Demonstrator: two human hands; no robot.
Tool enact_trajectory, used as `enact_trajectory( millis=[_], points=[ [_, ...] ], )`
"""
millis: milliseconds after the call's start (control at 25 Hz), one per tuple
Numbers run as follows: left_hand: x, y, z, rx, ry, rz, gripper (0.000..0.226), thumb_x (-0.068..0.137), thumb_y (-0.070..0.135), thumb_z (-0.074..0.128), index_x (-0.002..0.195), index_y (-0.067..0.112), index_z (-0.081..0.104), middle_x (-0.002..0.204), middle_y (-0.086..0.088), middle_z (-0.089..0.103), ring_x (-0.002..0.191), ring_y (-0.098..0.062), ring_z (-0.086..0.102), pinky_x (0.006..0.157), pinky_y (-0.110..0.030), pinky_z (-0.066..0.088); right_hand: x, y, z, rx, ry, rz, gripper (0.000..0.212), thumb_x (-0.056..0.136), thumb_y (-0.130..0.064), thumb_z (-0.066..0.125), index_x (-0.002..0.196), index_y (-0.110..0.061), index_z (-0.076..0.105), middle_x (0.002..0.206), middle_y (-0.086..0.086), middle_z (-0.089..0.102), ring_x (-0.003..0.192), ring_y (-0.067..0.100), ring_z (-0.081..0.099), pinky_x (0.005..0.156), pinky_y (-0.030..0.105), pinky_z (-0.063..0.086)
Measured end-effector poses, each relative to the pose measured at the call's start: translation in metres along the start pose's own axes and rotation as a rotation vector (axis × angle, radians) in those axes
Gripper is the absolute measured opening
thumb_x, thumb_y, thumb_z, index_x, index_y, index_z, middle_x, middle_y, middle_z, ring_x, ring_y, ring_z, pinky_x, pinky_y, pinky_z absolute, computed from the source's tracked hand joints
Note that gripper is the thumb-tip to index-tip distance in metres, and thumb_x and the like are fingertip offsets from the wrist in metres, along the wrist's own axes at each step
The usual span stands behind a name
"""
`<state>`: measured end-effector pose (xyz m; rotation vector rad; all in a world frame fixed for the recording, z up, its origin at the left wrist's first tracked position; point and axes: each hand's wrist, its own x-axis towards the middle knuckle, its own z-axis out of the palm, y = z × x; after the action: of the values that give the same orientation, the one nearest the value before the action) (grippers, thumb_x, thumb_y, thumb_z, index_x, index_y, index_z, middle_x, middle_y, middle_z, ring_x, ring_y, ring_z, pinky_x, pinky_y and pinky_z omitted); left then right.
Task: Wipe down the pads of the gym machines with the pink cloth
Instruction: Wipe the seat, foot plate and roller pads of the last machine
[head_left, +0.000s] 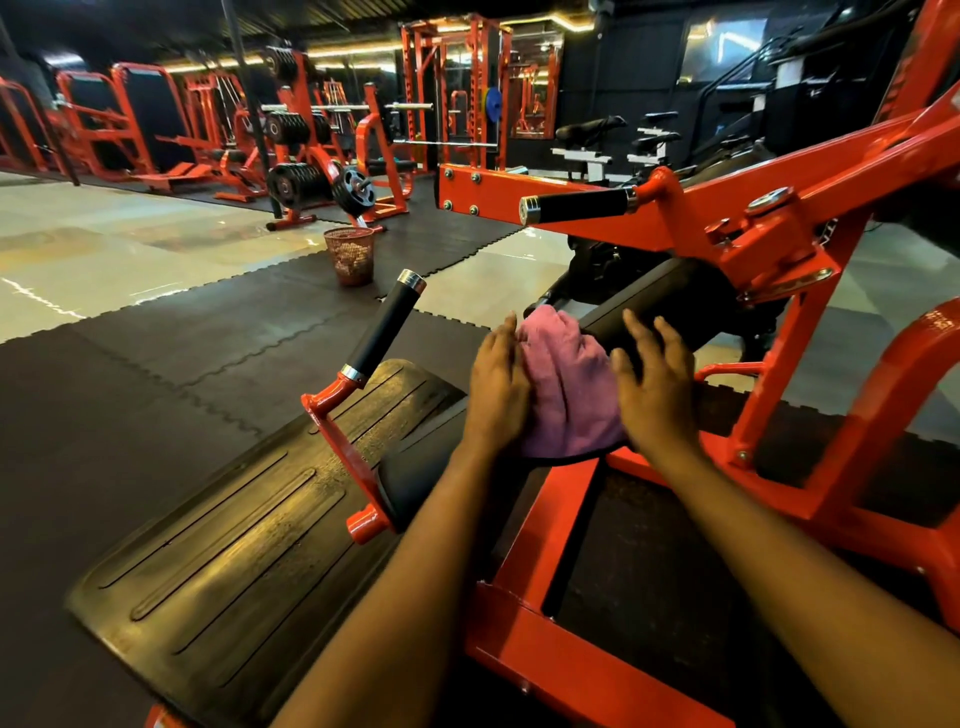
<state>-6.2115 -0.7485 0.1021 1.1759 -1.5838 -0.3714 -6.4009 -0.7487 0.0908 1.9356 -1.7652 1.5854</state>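
Lying bunched over the near end of the black pad, the pink cloth sits between the left hand and right hand, whose straight, loosely spread fingers touch its edges, inside a red frame
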Motion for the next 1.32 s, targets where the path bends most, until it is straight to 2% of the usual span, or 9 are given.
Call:
enact_trajectory(
  millis=[160, 240, 360, 560, 680, 800, 960, 1160, 1320],
  points=[
    [-0.025, -0.055, -0.026, 0.202, -0.048, -0.142, 0.053, 0.089, 0.014, 0.044, 0.141, 0.013, 0.051, 0.138, -0.012, 0.056, 0.127, -0.028, 0.051, 0.108, -0.041, 0.041, -0.04, -0.07, 0.043, -0.281, -0.111, -0.263, 0.061, 0.094, -0.052, 0.046, 0.153, -0.049, 0.032, 0.167, 0.001, 0.019, 0.152, 0.032, 0.018, 0.118, 0.054, 0.017],
    [-0.034, -0.072, -0.041, 0.434, -0.051, -0.305, 0.034, 0.1, 0.024, 0.039, 0.117, 0.009, 0.064, 0.118, -0.017, 0.066, 0.108, -0.035, 0.059, 0.092, -0.047, 0.048, -0.034, -0.072, 0.05, -0.385, -0.135, -0.237, 0.061, 0.089, -0.046, 0.051, 0.149, -0.049, 0.037, 0.164, 0.001, 0.026, 0.147, 0.034, 0.025, 0.114, 0.057, 0.026],
    [-0.047, -0.073, -0.044, 0.574, -0.015, -0.29, 0.044, 0.104, 0.037, 0.029, 0.1, 0.01, 0.064, 0.098, -0.016, 0.069, 0.09, -0.034, 0.061, 0.081, -0.047, 0.049, 0.014, -0.041, 0.037, -0.458, -0.119, -0.204, 0.05, 0.086, -0.031, 0.059, 0.135, -0.041, 0.055, 0.157, 0.002, 0.035, 0.137, 0.035, 0.036, 0.104, 0.051, 0.036],
    [-0.076, -0.06, -0.029, 0.588, 0.164, -0.185, 0.04, 0.103, 0.035, 0.033, 0.116, 0.012, 0.063, 0.112, -0.008, 0.065, 0.104, -0.023, 0.056, 0.092, -0.039, 0.043, 0.13, 0.016, -0.01, -0.481, -0.071, 0.087, 0.051, 0.094, -0.024, 0.056, 0.142, -0.041, 0.05, 0.164, 0.002, 0.021, 0.144, 0.038, 0.024, 0.113, 0.058, 0.023],
    [-0.096, -0.054, -0.021, 0.596, 0.206, -0.165, 0.045, 0.101, 0.037, 0.038, 0.132, 0.009, 0.054, 0.131, -0.011, 0.058, 0.121, -0.027, 0.05, 0.104, -0.046, 0.041, 0.12, 0.006, -0.003, -0.465, -0.022, 0.169, 0.044, 0.092, -0.037, 0.044, 0.134, -0.036, 0.057, 0.154, 0.007, 0.035, 0.132, 0.041, 0.037, 0.108, 0.054, 0.035],
    [-0.111, -0.051, -0.016, 0.572, 0.207, -0.16, 0.046, 0.097, 0.036, 0.049, 0.135, 0.01, 0.05, 0.136, -0.011, 0.051, 0.127, -0.028, 0.044, 0.107, -0.048, 0.038, 0.039, -0.041, 0.03, -0.464, -0.124, -0.182, 0.04, 0.087, -0.027, 0.05, 0.123, -0.032, 0.067, 0.149, 0.008, 0.047, 0.123, 0.038, 0.047, 0.093, 0.047, 0.04],
    [-0.121, -0.054, -0.023, 0.537, 0.238, -0.078, 0.034, 0.089, 0.026, 0.054, 0.121, 0.016, 0.054, 0.125, -0.009, 0.054, 0.114, -0.025, 0.044, 0.091, -0.046, 0.04, -0.033, -0.075, 0.043, -0.494, -0.345, -0.597, 0.044, 0.087, -0.031, 0.047, 0.127, -0.039, 0.062, 0.15, 0.005, 0.045, 0.113, 0.033, 0.049, 0.084, 0.044, 0.042],
    [-0.105, -0.067, -0.048, 0.526, 0.233, -0.059, 0.022, 0.093, 0.023, 0.05, 0.112, 0.016, 0.06, 0.116, -0.006, 0.057, 0.107, -0.02, 0.046, 0.087, -0.029, 0.023, 0.089, -0.011, -0.01, -0.594, -0.149, -0.2, 0.045, 0.089, -0.023, 0.048, 0.129, -0.036, 0.062, 0.15, 0.002, 0.043, 0.128, 0.036, 0.041, 0.099, 0.052, 0.039],
    [-0.099, -0.079, -0.064, 0.355, 0.255, -0.213, 0.03, 0.096, 0.02, 0.045, 0.119, 0.01, 0.061, 0.121, -0.01, 0.062, 0.112, -0.021, 0.053, 0.096, -0.037, 0.044, 0.117, -0.007, -0.013, -0.61, -0.118, -0.002, 0.036, 0.094, -0.023, 0.052, 0.128, -0.03, 0.062, 0.152, 0.008, 0.039, 0.132, 0.039, 0.035, 0.104, 0.054, 0.032]
  ],
)
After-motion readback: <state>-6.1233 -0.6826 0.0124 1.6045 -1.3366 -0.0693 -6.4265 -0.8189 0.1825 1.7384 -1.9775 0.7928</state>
